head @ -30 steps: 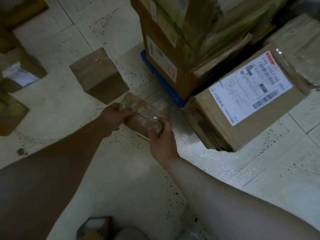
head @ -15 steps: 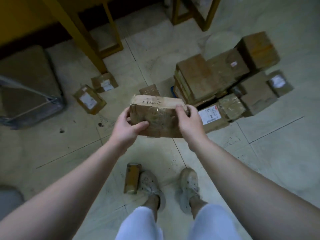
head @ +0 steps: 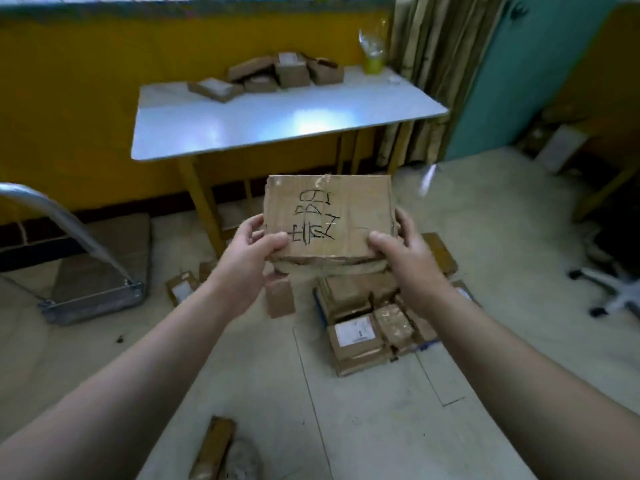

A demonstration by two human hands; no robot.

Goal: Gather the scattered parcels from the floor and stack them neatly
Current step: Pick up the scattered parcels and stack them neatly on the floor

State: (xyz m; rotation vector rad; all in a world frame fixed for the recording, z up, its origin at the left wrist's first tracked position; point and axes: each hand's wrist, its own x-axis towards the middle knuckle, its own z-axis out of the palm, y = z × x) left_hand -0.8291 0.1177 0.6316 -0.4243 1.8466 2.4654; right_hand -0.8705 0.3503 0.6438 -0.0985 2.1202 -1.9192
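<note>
I hold a flat brown cardboard parcel (head: 329,216) with black handwriting on its top, up in front of me at chest height. My left hand (head: 254,252) grips its left near corner and my right hand (head: 398,244) grips its right near corner. Below it on the floor lies a cluster of brown parcels (head: 367,313), one with a white label (head: 355,332). Two small parcels (head: 181,289) (head: 278,299) lie to the left of the cluster. A narrow parcel (head: 213,448) lies on the floor close to me.
A white table (head: 277,123) on yellow legs stands ahead with several parcels (head: 273,76) piled at its back. A metal hand trolley (head: 93,271) sits at the left. An office chair base (head: 609,292) is at the right. A yellow wall and a curtain (head: 436,74) are behind.
I have stood up with the parcel: it rose from floor level to chest height, and the view lifted from the floor to the table and wall.
</note>
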